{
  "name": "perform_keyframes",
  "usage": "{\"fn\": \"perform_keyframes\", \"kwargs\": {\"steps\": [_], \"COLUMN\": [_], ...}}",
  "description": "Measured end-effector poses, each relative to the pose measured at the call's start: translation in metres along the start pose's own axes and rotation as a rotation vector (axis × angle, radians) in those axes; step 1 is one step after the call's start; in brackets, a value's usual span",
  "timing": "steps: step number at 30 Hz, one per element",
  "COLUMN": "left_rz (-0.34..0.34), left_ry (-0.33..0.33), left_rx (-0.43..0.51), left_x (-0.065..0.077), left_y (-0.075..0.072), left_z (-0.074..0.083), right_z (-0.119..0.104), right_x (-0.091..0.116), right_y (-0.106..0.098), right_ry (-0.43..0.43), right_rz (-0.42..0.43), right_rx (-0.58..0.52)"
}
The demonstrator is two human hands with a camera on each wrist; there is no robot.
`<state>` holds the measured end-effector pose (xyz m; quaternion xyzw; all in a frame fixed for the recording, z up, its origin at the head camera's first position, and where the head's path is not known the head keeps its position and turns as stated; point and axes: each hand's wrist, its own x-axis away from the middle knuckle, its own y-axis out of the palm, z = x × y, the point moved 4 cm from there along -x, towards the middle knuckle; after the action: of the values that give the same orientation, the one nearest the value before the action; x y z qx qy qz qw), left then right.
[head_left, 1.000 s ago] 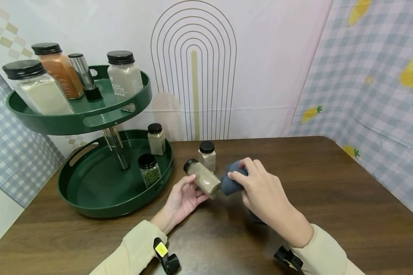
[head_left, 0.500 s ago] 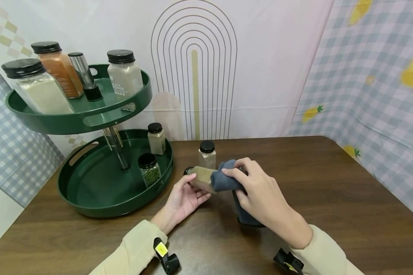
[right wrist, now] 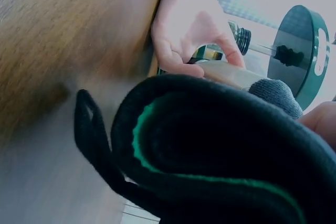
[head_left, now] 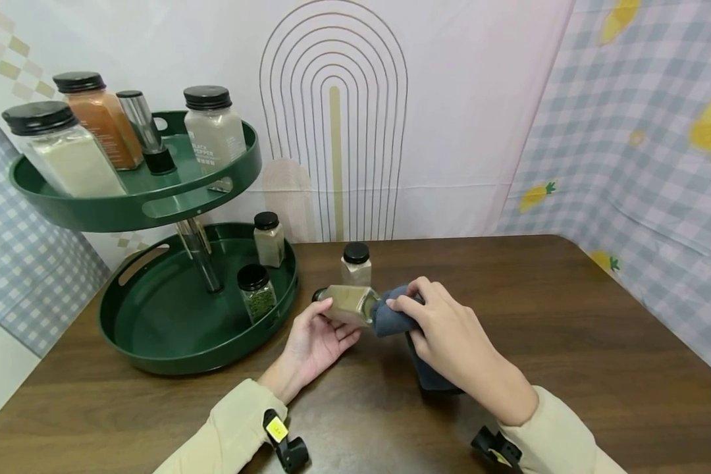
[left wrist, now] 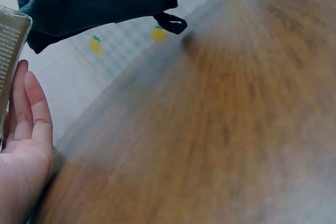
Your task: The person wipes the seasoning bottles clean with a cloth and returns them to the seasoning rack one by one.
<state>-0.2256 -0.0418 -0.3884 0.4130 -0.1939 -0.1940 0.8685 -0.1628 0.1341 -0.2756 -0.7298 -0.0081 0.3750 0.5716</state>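
Note:
My left hand point(head_left: 315, 342) grips a clear spice jar point(head_left: 348, 304) with a black lid and beige powder inside, held on its side above the table with the lid to the left. In the left wrist view the printed side of the jar point(left wrist: 9, 51) shows at the edge. My right hand point(head_left: 450, 329) pinches a folded blue-grey cloth point(head_left: 392, 316) at the jar's base end. The cloth's lower part hangs under the hand, and its loop point(left wrist: 172, 23) shows in the left wrist view. In the right wrist view the cloth point(right wrist: 210, 129) hides much of the jar.
Behind the held jar stands another small black-lidded jar point(head_left: 356, 264). To the left is a green two-tier tray point(head_left: 154, 355). Its lower tier bears a jar of green herbs point(head_left: 257, 297) and a pale jar point(head_left: 269, 243); larger jars and a metallic cylinder point(head_left: 147, 135) stand above.
The jar has turned from a slant to nearly level. The cloth moved left over the jar's base, then drew back slightly to the right, uncovering its end.

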Motion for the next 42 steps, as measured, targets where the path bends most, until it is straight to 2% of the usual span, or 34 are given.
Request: {"fn": "perform_keyframes", "kwargs": {"steps": [4,6,9,11,13,16,19,21,29,35,42], "left_rz": [0.004,-0.011,-0.043,-0.052,-0.046,-0.029,-0.031,-0.037,-0.046,-0.049,-0.067], "left_ry": [0.012,0.015,0.012,0.005,-0.002,-0.015,-0.029,-0.035,-0.033,-0.019,-0.011], "left_rx": [-0.003,-0.002,-0.007,-0.014,-0.024,-0.032,-0.048,-0.06,-0.088,-0.058,-0.041], "left_x": [0.0,0.0,0.0,0.0,-0.001,0.0,0.0,0.0,0.001,0.001,0.0], "left_y": [0.0,0.0,0.0,0.0,0.0,0.001,0.002,0.002,0.003,0.001,0.002], "left_z": [0.0,0.0,0.0,0.0,0.0,0.0,-0.001,-0.002,-0.002,-0.002,-0.002], "right_z": [0.001,0.001,0.004,0.006,0.005,-0.001,-0.008,-0.011,-0.006,0.006,0.016], "right_x": [0.0,0.0,0.0,0.0,-0.001,-0.001,-0.001,0.0,0.0,0.0,0.003], "right_y": [0.0,-0.002,-0.013,-0.021,-0.028,-0.027,-0.017,-0.01,-0.004,0.002,0.0], "right_ry": [0.013,0.026,0.055,0.056,0.014,-0.089,-0.152,-0.149,-0.055,0.019,0.099], "right_rz": [-0.043,-0.032,0.057,0.138,0.207,0.246,0.218,0.182,0.085,-0.009,-0.032], "right_rx": [0.027,0.065,0.099,0.085,0.034,-0.03,-0.05,-0.051,-0.007,0.074,0.148]}}
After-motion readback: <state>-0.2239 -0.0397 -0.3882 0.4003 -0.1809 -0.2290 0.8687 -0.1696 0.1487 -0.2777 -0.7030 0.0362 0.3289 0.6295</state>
